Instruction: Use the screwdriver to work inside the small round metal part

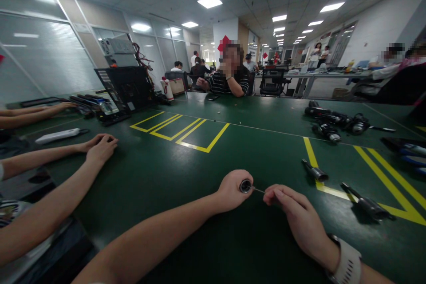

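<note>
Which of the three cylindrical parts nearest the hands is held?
The held part, in the left hand, shows its round end; the farther loose part and nearer loose part lie on the table.

Dark hollow tube [245, 186] in left grip [233, 190], thin rod [258, 190] in right grip [295, 209], above green table [186, 171].

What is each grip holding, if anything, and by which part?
The left grip wraps the body of a dark, hollow metal cylinder; the right grip pinches a thin, silvery metal rod by one end.
</note>
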Available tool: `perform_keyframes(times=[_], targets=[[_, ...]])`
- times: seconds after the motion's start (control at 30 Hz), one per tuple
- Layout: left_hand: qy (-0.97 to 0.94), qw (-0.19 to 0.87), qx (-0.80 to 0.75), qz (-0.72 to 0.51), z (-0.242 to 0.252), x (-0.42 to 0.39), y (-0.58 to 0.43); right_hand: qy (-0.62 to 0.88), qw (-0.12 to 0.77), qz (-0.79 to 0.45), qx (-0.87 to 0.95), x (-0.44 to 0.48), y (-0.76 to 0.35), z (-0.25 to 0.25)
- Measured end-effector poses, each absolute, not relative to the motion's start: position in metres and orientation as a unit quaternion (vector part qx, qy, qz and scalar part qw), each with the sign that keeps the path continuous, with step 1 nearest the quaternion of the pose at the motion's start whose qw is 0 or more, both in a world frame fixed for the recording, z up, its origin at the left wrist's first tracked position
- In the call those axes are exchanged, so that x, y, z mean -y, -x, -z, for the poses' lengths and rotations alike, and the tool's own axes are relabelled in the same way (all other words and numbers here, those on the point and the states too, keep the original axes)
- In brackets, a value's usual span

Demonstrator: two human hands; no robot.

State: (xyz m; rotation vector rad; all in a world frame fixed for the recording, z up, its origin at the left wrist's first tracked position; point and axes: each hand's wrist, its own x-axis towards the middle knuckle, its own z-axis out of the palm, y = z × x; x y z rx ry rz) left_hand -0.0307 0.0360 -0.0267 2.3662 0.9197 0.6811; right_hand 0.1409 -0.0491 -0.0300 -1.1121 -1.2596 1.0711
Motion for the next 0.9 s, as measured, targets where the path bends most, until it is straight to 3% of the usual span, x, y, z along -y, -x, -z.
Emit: perform_keyframes(times=[0.1,0.4,0.73,0.9], targets=[[-0.868,0.273,-0.317,-0.266,0.026,-0.036,0.031,0.459,0.550,-0.478,0.508,0.048,-0.142,0.032],[-0.874,0.218,-0.380,-0.208,0.034,-0.040,0.028,0.496,0.496,-0.356,0.618,0.058,-0.135,0.020],[-0.861,0.278,-0.340,-0.257,0.027,-0.037,0.030,0.452,0.549,-0.528,0.465,0.045,-0.140,0.033],[-0.860,0.272,-0.357,-0.244,0.030,-0.039,0.029,0.474,0.537,-0.468,0.518,0.051,-0.139,0.028]])
